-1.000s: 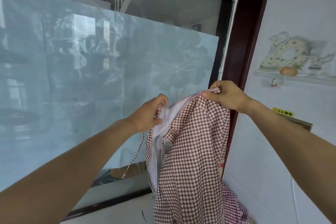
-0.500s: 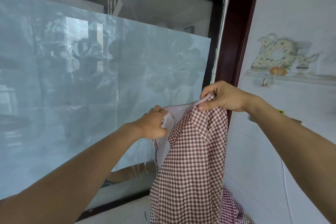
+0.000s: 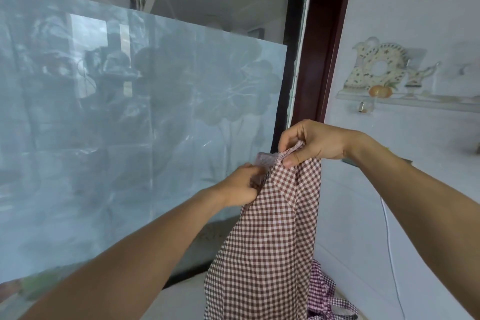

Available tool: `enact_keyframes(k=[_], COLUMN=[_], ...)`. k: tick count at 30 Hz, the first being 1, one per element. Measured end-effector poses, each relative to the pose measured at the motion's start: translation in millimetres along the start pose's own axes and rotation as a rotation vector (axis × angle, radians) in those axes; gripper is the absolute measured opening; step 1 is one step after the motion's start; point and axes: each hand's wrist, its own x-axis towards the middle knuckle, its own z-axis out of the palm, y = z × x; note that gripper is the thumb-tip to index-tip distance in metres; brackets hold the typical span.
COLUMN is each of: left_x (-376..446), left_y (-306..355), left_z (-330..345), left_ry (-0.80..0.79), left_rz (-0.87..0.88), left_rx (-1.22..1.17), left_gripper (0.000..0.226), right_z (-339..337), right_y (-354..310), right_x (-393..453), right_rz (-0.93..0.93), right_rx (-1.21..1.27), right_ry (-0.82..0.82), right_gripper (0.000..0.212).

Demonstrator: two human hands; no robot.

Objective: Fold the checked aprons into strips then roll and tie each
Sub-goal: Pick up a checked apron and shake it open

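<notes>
Two hands hold one brown-checked apron up in the air before a frosted glass pane. The right hand pinches the apron's top edge between thumb and curled fingers, at the highest point of the cloth. The left hand is lower and just to the left, its fingers curled into the cloth's left edge, where the paler underside shows; how many layers it grips cannot be told. From these two holds the apron hangs straight down as a long, loosely doubled panel, its lower end running out of view at the bottom. One second apron, in a purple check, lies crumpled low down behind and to the right of the hanging one, with a strap looping out. One dark red door frame stands beside the glass, and one white cord runs down the tiled wall at right.
</notes>
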Motion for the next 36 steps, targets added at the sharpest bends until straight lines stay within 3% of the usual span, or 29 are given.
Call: enact_keyframes(k=[3, 7, 17, 22, 27, 31, 36], left_x=[4, 3, -25, -36, -46, -48, -57], left_y=[13, -2, -7, 2, -6, -17, -15], left_z=[8, 2, -88, -118, -138, -151, -155], left_ry=[-0.158, -0.145, 0.024, 0.072, 0.058, 0.228, 0.142], left_rz=[-0.031, 0.019, -0.054, -0.076, -0.092, -0.057, -0.087], left_rx=[0.042, 0.127, 0.031, -0.108, 0.127, 0.406, 0.162], left_gripper=[0.032, 0.011, 0.034, 0.023, 0.023, 0.035, 0.048], right_z=[-4, -16, -27, -18, -15, -12, -8], right_y=[3, 16, 70, 63, 57, 53, 51], right_x=[-4, -11, -5, 12, 28, 36, 43], right_rz=[0.013, 0.055, 0.135, 0.042, -0.011, -0.024, -0.025], right_rx=[-0.018, -0.079, -0.041, 0.014, 0.061, -0.011, -0.078], right_ry=[0.014, 0.071, 0.384, 0.367, 0.379, 0.299, 0.253], right_gripper=[0.017, 0.026, 0.017, 0.004, 0.006, 0.009, 0.010])
